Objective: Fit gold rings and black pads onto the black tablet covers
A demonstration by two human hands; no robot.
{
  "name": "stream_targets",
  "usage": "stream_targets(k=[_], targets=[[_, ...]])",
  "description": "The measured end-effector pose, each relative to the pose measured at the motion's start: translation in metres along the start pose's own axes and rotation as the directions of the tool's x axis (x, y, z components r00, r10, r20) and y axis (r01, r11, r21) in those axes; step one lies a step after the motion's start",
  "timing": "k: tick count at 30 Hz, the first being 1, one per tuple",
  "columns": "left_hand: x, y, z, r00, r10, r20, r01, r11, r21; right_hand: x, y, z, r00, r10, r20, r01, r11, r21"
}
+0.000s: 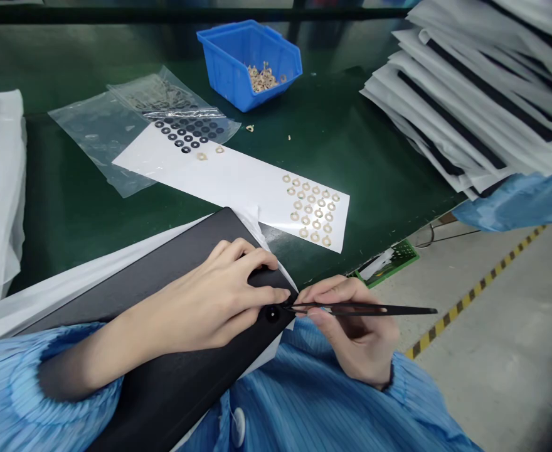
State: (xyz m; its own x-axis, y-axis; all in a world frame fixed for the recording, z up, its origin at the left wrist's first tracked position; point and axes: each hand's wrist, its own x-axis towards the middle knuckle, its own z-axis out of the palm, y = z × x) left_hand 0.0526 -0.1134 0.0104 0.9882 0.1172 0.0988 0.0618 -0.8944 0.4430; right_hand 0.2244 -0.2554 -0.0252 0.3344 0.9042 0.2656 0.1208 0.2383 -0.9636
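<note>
My left hand point(219, 295) lies on the corner of a black flat panel point(163, 376) that rests across my lap, fingers curled and pressing near a small round black ring point(272, 312) on the panel. My right hand point(351, 326) pinches black tweezers point(365, 308), whose tips point left and meet the panel's corner beside that ring. On the green bench lies a white strip of paper point(238, 182) carrying several gold-coloured rings point(312, 210) at its right end and several black rings point(189, 133) at its left end.
A blue bin point(250, 63) with small gold parts stands at the back. Clear plastic bags point(116, 132) lie at the left. A stack of white-wrapped black panels point(483, 88) fills the right. A blue sleeve point(520, 198) reaches in at the right edge. The bench edge drops to a grey floor.
</note>
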Motion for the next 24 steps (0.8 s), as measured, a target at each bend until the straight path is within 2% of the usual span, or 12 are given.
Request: stream_targets(k=[8, 18, 21, 24], targets=[[0.001, -0.001, 0.000, 1.000, 0.004, 0.001, -0.004, 1.000, 0.002, -0.001, 0.000, -0.001, 1.000, -0.028, 0.015, 0.028, 0.998, -0.058], [-0.001, -0.001, 0.000, 1.000, -0.013, -0.018, 0.012, 0.999, -0.053, 0.008, -0.002, 0.007, 0.988, -0.087, -0.125, 0.087, 0.996, -0.003], [-0.002, -0.002, 0.001, 0.999, -0.014, -0.037, 0.011, 0.997, -0.075, 0.015, -0.004, 0.002, 0.970, -0.154, -0.188, 0.150, 0.988, -0.036], [-0.001, -0.002, 0.001, 0.998, -0.029, -0.049, 0.025, 0.996, -0.088, 0.035, -0.013, -0.003, 0.942, -0.242, -0.235, 0.233, 0.970, -0.064]])
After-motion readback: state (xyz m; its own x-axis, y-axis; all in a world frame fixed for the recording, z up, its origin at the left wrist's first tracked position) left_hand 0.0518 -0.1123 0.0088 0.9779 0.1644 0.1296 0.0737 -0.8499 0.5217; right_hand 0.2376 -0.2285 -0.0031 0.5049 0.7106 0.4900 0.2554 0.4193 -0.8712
